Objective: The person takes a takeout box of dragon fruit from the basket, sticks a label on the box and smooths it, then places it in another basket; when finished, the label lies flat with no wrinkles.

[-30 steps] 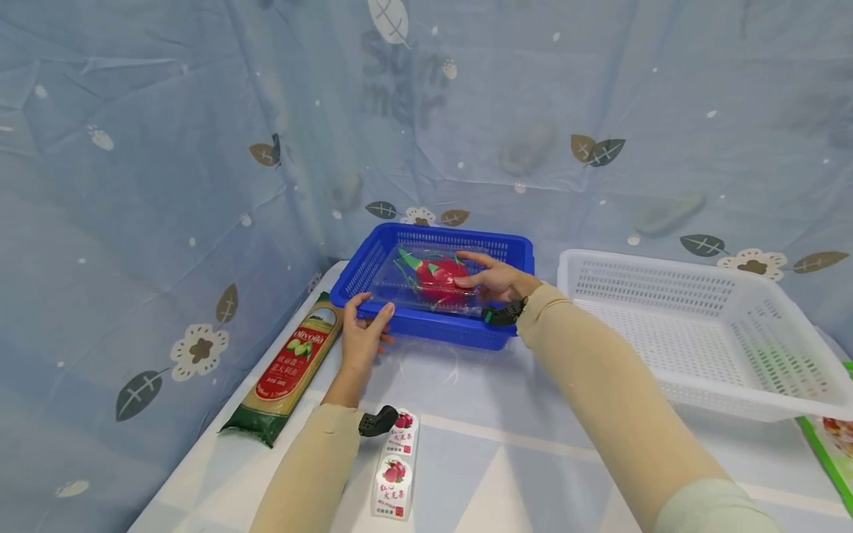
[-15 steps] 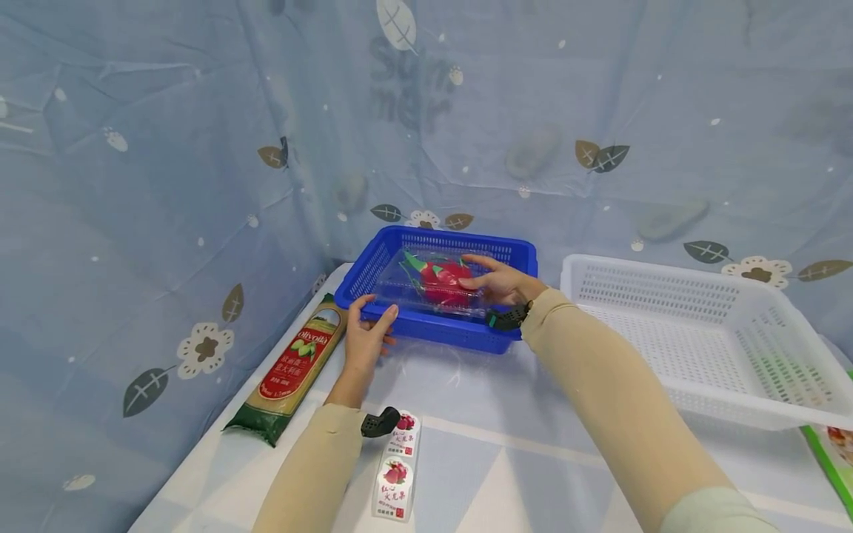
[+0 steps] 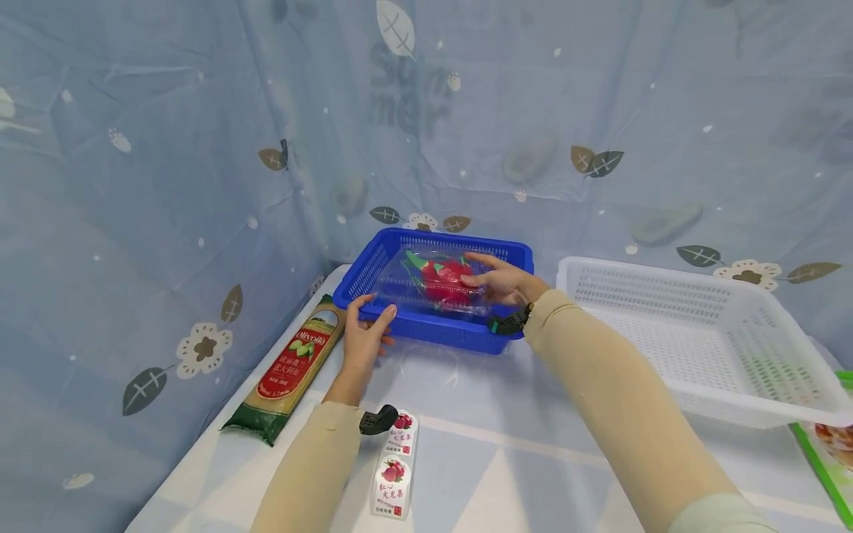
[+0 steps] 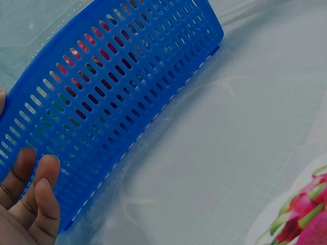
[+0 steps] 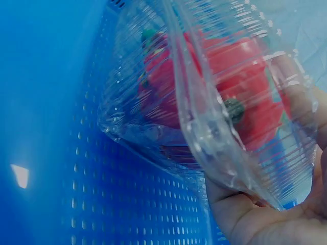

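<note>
A clear plastic clamshell box (image 3: 400, 285) with a red dragon fruit (image 3: 445, 281) inside is in the blue basket (image 3: 426, 331). My right hand (image 3: 503, 281) grips the box by its right end, with thumb and fingers on opposite sides, as the right wrist view shows. At the basket's front left corner, my left hand (image 3: 363, 340) holds the rim. In the left wrist view its fingers (image 4: 46, 204) bend against the slotted outer wall, and another fingertip shows at the rim. The underside of the box is partly hidden by the basket's front wall.
A white basket (image 3: 666, 326) stands to the right, with a green-edged packet (image 3: 823, 459) partly under it. A spaghetti packet (image 3: 293, 370) lies along the left. Dragon fruit stickers (image 3: 393, 481) lie near the left forearm. Patterned cloth (image 3: 500, 111) hangs behind.
The right hand and the box have shifted very slightly to the right within the blue basket. My left hand keeps its place at the corner. The view has moved a little.
</note>
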Motion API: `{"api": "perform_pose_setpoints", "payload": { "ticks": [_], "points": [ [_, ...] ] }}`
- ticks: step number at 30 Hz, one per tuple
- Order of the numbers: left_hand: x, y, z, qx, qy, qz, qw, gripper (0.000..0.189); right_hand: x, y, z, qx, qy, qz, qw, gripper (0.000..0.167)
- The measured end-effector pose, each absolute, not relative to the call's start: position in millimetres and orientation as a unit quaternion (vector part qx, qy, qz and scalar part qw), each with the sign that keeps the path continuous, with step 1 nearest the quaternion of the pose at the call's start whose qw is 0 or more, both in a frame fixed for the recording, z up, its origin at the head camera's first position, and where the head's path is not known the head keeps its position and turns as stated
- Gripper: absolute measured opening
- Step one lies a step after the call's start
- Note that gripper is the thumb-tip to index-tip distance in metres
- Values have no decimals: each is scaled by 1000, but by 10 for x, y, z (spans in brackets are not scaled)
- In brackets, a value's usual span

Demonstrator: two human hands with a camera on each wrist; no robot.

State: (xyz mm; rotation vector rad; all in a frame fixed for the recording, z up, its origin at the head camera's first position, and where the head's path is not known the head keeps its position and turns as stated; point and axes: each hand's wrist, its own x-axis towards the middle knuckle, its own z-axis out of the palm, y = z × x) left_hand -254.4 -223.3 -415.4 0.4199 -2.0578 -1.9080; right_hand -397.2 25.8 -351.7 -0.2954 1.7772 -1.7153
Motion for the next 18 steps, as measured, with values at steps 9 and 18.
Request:
{"api": "perform_pose_setpoints", "payload": {
  "ticks": [9,18],
  "points": [
    [-2553,-2234,-4141,140,-723,-660,152,62,-3916,364,-3412,-110,674,-662,309,74],
    [-2537,-2255,-4089,143,-730,-655,131,67,-3856,513,-3317,-101,686,-665,276,72]
  ]
}}
